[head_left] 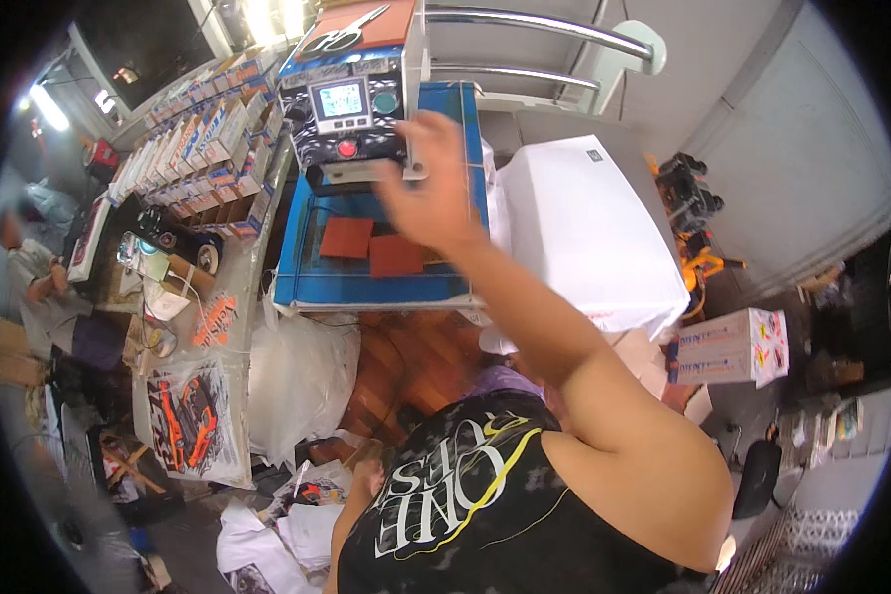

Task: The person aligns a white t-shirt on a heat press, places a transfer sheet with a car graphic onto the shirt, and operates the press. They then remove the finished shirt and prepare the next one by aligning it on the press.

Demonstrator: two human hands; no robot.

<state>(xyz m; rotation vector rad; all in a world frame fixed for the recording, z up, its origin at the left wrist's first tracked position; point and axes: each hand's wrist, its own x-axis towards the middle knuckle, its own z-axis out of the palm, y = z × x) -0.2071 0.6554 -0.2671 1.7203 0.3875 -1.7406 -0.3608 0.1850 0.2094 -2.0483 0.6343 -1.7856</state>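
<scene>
My right hand (428,183) is raised in front of a machine's control box (356,119), fingers apart and holding nothing. The box carries a lit display (342,100), a red button (346,148) and a green round control (384,103); whether my fingertips touch its right side I cannot tell. Below, two reddish-brown square pads (346,239) lie on a blue board (366,289). Down at my left side, my left hand (370,477) is small and partly hidden, near white printed fabric (297,530). Scissors (346,38) rest on top of the machine.
White cloth covers a block-shaped surface (584,228) right of the board. Long boxes (193,144) stand in rows at left, above a table with a phone (144,255) and a car print (190,421). Another person (45,287) is at far left. A carton (728,346) stands at right.
</scene>
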